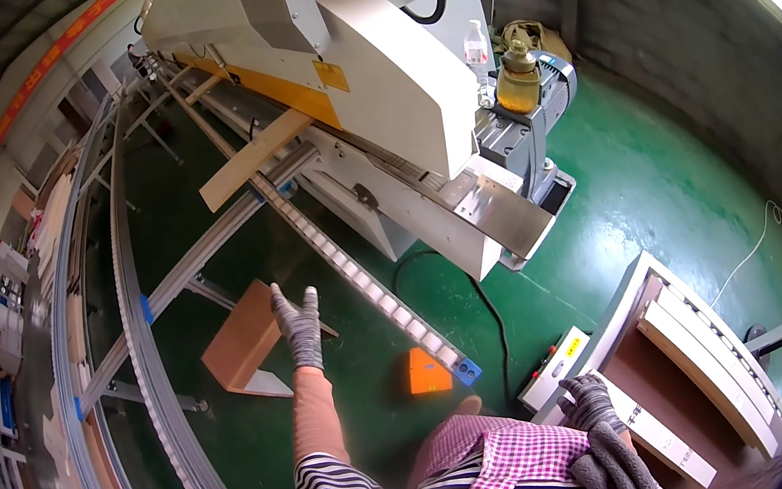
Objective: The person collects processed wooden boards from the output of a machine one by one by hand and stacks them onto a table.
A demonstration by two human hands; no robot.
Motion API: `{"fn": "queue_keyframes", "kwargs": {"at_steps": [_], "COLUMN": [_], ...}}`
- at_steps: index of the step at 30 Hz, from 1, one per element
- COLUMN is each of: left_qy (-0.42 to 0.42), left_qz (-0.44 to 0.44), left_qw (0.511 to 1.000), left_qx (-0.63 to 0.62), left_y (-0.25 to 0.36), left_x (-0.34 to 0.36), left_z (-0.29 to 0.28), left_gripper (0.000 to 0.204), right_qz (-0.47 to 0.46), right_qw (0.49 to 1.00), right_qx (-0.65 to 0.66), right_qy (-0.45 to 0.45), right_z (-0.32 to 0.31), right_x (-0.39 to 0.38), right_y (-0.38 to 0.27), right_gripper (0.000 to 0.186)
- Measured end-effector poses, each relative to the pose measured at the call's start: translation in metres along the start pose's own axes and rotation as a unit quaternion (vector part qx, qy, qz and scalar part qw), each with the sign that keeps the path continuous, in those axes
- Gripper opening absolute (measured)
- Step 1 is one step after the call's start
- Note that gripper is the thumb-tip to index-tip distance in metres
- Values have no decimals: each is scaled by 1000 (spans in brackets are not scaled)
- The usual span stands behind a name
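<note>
My left hand (298,324), in a grey glove, is raised with fingers spread and empty, over a brown angled panel (234,344) lower down. My right hand (589,402), also gloved, has curled fingers at the upper end of a white board (653,428) on a curved-looking stand (647,282) holding several strips; what it grips is unclear. A grey cloth sleeve covers that forearm. Ahead, a pale wooden plank (238,166) lies crosswise from the roller rail (367,288) into the large white and yellow machine (396,72).
Long rails (147,372) run along the left. An orange object (428,370) and black cable (490,311) are on the green floor (617,200). A motor (558,88), yellow jar (517,84) and bottle stand by the machine's end. A person (136,60) is far off.
</note>
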State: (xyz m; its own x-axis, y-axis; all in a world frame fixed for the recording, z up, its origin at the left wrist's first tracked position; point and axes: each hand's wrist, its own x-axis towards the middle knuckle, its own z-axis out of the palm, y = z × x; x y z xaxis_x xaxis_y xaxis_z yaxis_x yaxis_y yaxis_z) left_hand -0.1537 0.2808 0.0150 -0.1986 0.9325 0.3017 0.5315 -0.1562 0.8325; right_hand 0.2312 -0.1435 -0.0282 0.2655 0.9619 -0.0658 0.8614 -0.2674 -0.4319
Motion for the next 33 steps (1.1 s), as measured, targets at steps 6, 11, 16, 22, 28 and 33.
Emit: {"fn": "queue_keyframes", "kwargs": {"at_steps": [6, 11, 16, 22, 28, 33], "left_qy": [36, 56, 70, 110, -88, -126], "left_qz": [-126, -207, -256, -351, -358, -368], "left_qw": [990, 972, 961, 909, 861, 808], "left_qx": [-56, -92, -79, -198, -352, -442], "left_y": [-71, -75, -85, -126, -151, -151], "left_x": [65, 106, 148, 187, 187, 150], "left_z": [-12, -27, -23, -8, -2, -5], "left_gripper": [89, 93, 95, 96, 96, 64], "right_qz": [48, 75, 60, 69, 91, 58], "right_qw": [998, 995, 998, 997, 995, 997], "right_qx": [-3, -3, -14, -10, -22, -42], "right_qy": [-39, -59, -18, -21, -36, -38], "right_z": [4, 10, 11, 6, 2, 2], "right_x": [3, 11, 23, 34, 38, 53], "right_y": [-5, -10, -22, -34, -34, -23], "right_gripper": [38, 40, 37, 35, 36, 37]}}
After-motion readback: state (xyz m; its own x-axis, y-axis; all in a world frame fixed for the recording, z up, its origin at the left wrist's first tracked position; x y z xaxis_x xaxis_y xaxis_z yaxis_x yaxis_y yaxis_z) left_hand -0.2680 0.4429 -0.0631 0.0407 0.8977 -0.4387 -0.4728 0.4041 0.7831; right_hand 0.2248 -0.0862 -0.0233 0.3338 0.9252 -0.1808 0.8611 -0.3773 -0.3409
